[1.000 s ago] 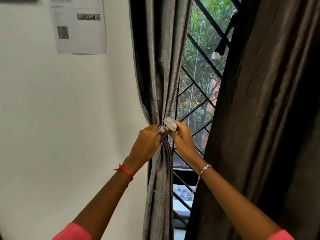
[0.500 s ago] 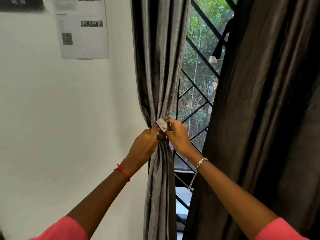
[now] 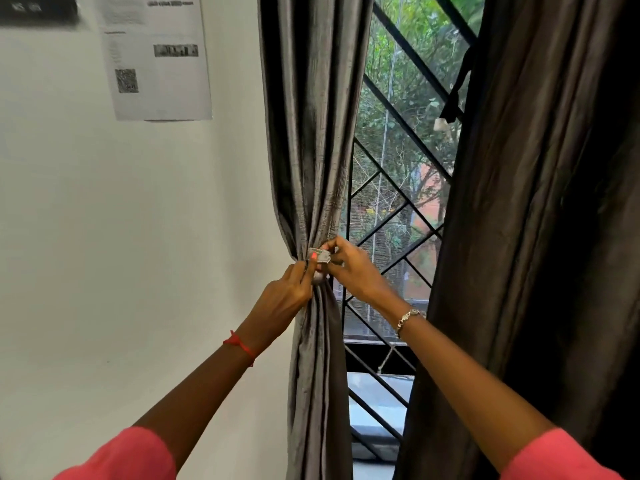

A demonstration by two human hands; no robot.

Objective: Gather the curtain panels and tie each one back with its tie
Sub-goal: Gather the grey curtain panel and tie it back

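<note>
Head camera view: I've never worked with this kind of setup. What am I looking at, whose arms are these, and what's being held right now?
There is no machine here. The single picture comes from a wide-angle camera worn on a person's head, looking forward and down. The two arms reaching in from the bottom are therefore that person's own.

The left hand and right hand meet at the left curtain panel, which is gathered into a narrow bunch. Both hands pinch a small silvery tie at the narrowest point. I cannot tell whether it is fastened.

The right curtain panel hangs dark and ungathered. Between the two panels you see a window grille with trees outside. A printed sheet is stuck on the white wall to the left. No table is in view.
</note>
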